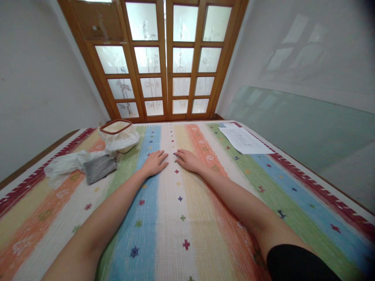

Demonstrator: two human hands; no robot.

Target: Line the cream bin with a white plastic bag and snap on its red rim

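Note:
My left hand (154, 162) lies flat, palm down, on a striped multicolour cloth (181, 218) that covers the surface before me. My right hand (189, 160) lies flat next to it, fingers stretched out, the fingertips of both hands almost meeting. Neither hand holds anything. To the left of my left hand are a grey folded cloth (99, 168), a crumpled white plastic bag (66, 164) and a white basket with a red-brown rim (117, 134), lined with white plastic.
A printed sheet of paper (244, 139) lies at the far right of the cloth. Wooden doors with frosted glass panes (166, 62) stand behind. White walls rise at left and right, and a glass pane (307, 125) leans on the right wall.

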